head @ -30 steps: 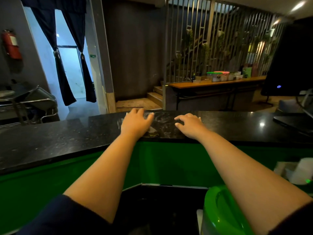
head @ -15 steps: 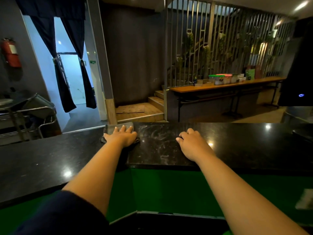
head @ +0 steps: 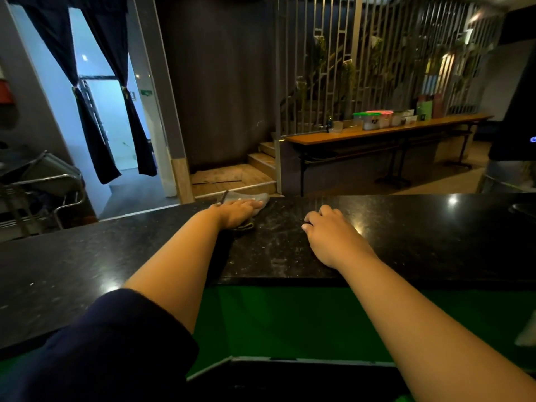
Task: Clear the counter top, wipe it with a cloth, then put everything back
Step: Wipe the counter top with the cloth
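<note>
A black speckled counter top (head: 420, 242) runs across the view, with smeared wet streaks between my hands. My left hand (head: 236, 211) lies flat on a grey cloth (head: 259, 198) at the counter's far edge, pressing it down; most of the cloth is hidden under the palm. My right hand (head: 330, 233) rests palm down on the bare counter to the right, fingers slightly curled, holding nothing.
A green panel (head: 290, 317) fronts the counter below. Beyond it are wooden steps (head: 232, 178), a long wooden table (head: 385, 132) with containers, a metal slat screen, a curtained doorway (head: 107, 111) and a metal trolley (head: 43, 184) at the left.
My left hand has slid the cloth away from me, from mid-counter to the far edge. The right hand stayed planted on the counter. My view shifted left and down.
</note>
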`<state>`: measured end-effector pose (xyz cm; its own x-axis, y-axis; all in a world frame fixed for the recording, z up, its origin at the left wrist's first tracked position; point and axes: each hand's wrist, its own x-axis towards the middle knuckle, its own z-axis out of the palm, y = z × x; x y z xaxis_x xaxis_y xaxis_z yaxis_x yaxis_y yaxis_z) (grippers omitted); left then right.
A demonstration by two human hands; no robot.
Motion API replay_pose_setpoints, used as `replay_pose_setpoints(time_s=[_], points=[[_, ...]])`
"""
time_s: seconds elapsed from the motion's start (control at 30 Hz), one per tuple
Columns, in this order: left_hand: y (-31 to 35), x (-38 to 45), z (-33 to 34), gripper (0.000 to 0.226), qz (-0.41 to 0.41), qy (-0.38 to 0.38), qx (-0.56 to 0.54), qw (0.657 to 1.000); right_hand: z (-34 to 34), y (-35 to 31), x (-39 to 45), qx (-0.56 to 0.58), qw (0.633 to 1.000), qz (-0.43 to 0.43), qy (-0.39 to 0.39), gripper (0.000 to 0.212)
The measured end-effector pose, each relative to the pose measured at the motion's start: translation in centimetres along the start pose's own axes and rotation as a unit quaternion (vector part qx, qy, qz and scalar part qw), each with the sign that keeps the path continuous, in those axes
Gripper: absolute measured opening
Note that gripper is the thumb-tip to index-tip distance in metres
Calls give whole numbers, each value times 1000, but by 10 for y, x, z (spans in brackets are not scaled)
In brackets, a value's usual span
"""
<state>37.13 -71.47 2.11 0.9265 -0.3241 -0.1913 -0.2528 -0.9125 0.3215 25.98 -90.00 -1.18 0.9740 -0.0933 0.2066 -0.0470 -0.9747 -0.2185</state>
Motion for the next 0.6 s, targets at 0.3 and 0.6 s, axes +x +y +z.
replay_pose_setpoints(time_s=[0.3, 0.6], points=[[-15, -48, 16, 43, 65, 19, 5, 998, -13, -1, -9, 7, 998, 3, -62, 50], [5, -11, -4, 51, -33, 29, 50, 998, -11, 8, -30, 35, 997, -33, -67, 51]])
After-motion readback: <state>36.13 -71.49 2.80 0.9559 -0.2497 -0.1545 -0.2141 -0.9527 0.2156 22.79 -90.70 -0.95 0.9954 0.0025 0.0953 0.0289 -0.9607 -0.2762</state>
